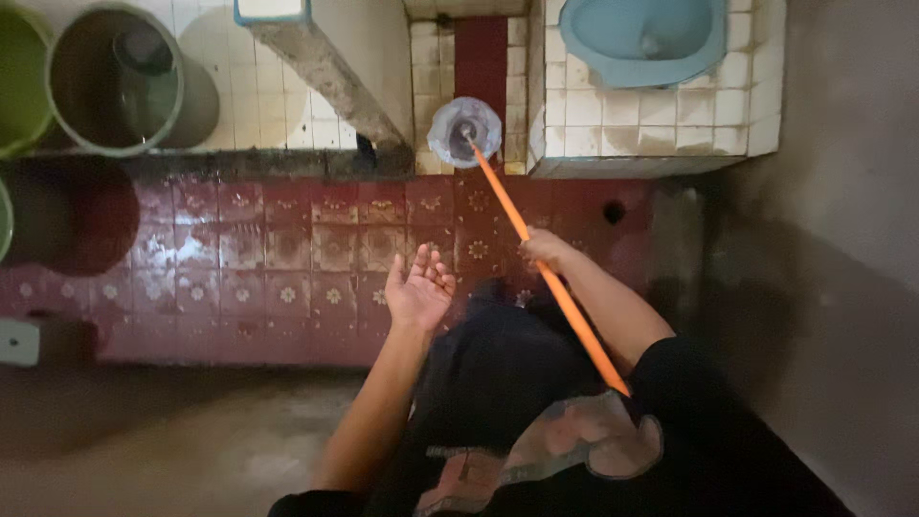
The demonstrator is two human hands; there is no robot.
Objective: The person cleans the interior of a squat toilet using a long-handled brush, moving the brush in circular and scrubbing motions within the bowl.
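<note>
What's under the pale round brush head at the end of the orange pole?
The pale round brush head sits on a dark red floor strip between white tiled blocks. The surface directly beneath is covered. The right hand grips the orange pole.

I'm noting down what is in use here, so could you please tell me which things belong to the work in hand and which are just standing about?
In use:
- right hand, gripping the orange pole
- round brush head at the pole's far end, on the floor
- left hand, open and empty

Standing about:
- grey bucket
- green bucket
- blue squat toilet
- concrete ledge
</note>
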